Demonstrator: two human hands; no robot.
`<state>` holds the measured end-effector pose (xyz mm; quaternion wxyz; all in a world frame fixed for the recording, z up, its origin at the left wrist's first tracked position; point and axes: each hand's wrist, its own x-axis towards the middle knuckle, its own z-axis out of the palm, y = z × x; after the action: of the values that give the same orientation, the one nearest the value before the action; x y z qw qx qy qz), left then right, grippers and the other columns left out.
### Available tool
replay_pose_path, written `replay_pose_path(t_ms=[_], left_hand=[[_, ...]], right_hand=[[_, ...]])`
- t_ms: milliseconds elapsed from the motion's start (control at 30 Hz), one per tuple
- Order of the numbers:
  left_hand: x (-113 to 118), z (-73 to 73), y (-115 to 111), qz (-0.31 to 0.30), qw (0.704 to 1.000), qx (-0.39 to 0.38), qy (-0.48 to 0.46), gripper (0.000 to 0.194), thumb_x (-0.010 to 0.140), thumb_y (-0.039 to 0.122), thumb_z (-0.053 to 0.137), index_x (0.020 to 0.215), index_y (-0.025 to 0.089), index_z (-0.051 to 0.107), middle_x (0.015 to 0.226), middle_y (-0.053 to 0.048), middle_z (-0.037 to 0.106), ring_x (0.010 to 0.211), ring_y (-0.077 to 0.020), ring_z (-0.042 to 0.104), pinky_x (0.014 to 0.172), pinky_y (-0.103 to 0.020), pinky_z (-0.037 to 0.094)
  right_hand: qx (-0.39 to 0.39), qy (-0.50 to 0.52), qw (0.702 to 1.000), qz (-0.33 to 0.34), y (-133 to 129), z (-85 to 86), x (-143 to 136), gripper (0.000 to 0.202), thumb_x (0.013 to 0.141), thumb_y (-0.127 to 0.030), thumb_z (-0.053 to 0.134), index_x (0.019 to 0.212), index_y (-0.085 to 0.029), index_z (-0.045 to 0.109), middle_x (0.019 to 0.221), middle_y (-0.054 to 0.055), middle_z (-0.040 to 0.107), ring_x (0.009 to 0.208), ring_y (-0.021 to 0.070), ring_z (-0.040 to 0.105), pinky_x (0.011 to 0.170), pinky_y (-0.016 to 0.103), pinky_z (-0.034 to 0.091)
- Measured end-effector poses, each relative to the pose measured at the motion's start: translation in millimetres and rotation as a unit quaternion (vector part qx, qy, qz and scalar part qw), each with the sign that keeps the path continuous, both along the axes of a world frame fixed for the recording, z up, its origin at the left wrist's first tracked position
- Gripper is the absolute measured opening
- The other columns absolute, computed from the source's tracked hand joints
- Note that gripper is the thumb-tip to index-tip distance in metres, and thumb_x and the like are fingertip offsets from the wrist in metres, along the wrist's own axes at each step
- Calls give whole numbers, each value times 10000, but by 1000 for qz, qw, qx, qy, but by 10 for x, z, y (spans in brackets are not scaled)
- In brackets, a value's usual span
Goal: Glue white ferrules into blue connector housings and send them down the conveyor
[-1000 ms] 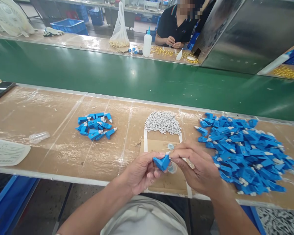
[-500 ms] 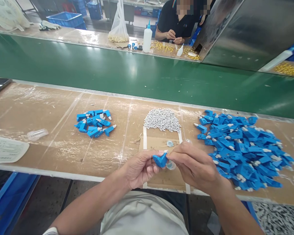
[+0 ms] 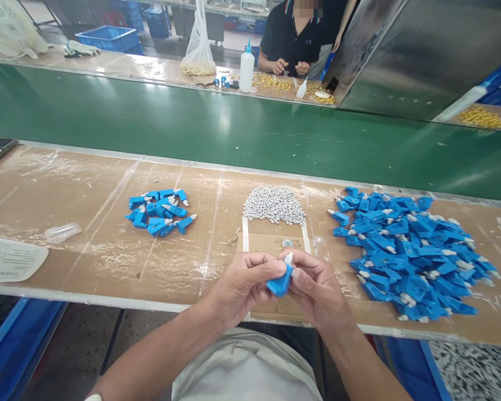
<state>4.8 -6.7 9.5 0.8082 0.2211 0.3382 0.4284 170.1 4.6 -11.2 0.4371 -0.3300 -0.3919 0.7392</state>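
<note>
Between my two hands, near the table's front edge, is a blue plastic part [image 3: 280, 283] with a white tip pointing away from me. My left hand [image 3: 244, 287] grips it from the left, thumb on top. My right hand [image 3: 319, 287] pinches its right side with thumb and fingers. Just beyond lies a mound of small grey-white pieces [image 3: 274, 204]. A large heap of similar blue parts with white tips [image 3: 413, 250] spreads to the right, and a smaller group of blue parts [image 3: 161, 211] lies to the left. A small clear dish [image 3: 288, 243] shows partly behind my fingers.
A green conveyor belt [image 3: 171, 125] runs across beyond the cardboard-covered table [image 3: 108, 262]. Clear plastic tube [image 3: 62, 232] and a paper sheet [image 3: 12, 257] lie at left. Across the belt, a person [image 3: 294, 44] sits behind brass-coloured pieces [image 3: 272, 82] and a white bottle [image 3: 246, 69].
The blue part has turned so its ridged face and white tip show. My right hand has come in closer around it. Across the belt, the person's hands have moved apart.
</note>
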Motion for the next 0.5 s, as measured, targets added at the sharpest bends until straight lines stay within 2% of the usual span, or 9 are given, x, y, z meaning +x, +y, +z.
replay_pose_path(t_ms=[167, 233, 267, 300, 333, 367, 400, 433, 500], left_hand=[[-115, 86, -80, 14, 998, 25, 55, 373, 707, 472, 837, 684, 125, 705, 590, 3, 582, 514, -69, 506, 510, -186, 431], [-338, 135, -24, 39, 979, 84, 184, 368, 743, 502, 795, 784, 139, 748, 647, -25, 650, 554, -114, 576, 537, -225, 472], [-499, 171, 15, 75, 948, 122, 285, 351, 768, 494, 771, 839, 151, 761, 701, -40, 690, 603, -141, 620, 570, -247, 497], [-686, 215, 55, 126, 895, 152, 401, 324, 791, 475, 748, 895, 169, 768, 770, -48, 724, 666, -165, 656, 612, -263, 516], [-892, 260, 96, 183, 818, 181, 514, 279, 808, 446, 727, 906, 187, 767, 844, -48, 748, 748, -180, 684, 673, -270, 526], [-1109, 297, 140, 250, 720, 188, 620, 238, 815, 418, 705, 890, 199, 757, 886, -41, 759, 787, -184, 688, 720, -274, 522], [-1333, 317, 194, 278, 622, 164, 714, 229, 832, 410, 678, 920, 212, 752, 905, -26, 764, 811, -187, 685, 750, -278, 512], [-1559, 310, 264, 286, 539, 134, 781, 237, 825, 426, 673, 913, 218, 744, 858, -6, 757, 796, -193, 677, 737, -280, 499], [-1985, 214, 464, 263, 530, 137, 794, 196, 758, 357, 725, 862, 191, 731, 732, -4, 723, 749, -223, 649, 679, -287, 460]], right_hand=[[-26, -62, 998, 16, -110, 56, -18, 366, 802, -490, 802, 1064, -240, 740, 673, -5, 540, 497, 90, 379, 443, 228, 368], [-28, -80, 996, 7, -140, 51, 40, 539, 783, -562, 798, 1225, -271, 698, 720, 4, 566, 488, 87, 381, 404, 218, 323], [-25, -88, 996, -1, -148, 45, 84, 614, 775, -601, 788, 1287, -283, 670, 751, 12, 580, 488, 88, 388, 391, 217, 304], [-16, -103, 995, -10, -156, 41, 134, 635, 777, -622, 775, 1303, -282, 666, 768, 20, 592, 489, 90, 397, 385, 217, 296], [-2, -129, 992, -14, -162, 41, 186, 597, 789, -617, 766, 1268, -269, 693, 768, 27, 604, 492, 92, 411, 388, 219, 304], [16, -165, 986, -13, -165, 44, 235, 516, 807, -591, 763, 1193, -249, 734, 758, 34, 621, 503, 100, 439, 405, 224, 335], [35, -204, 978, -7, -162, 47, 279, 425, 824, -551, 762, 1101, -228, 767, 757, 44, 647, 535, 115, 491, 445, 231, 388], [50, -240, 969, 1, -150, 46, 318, 353, 840, -512, 760, 1023, -211, 783, 769, 53, 678, 590, 137, 552, 514, 245, 449], [74, -280, 957, 7, -93, 27, 399, 333, 854, -494, 744, 987, -190, 780, 828, 65, 727, 739, 187, 641, 685, 290, 519]])
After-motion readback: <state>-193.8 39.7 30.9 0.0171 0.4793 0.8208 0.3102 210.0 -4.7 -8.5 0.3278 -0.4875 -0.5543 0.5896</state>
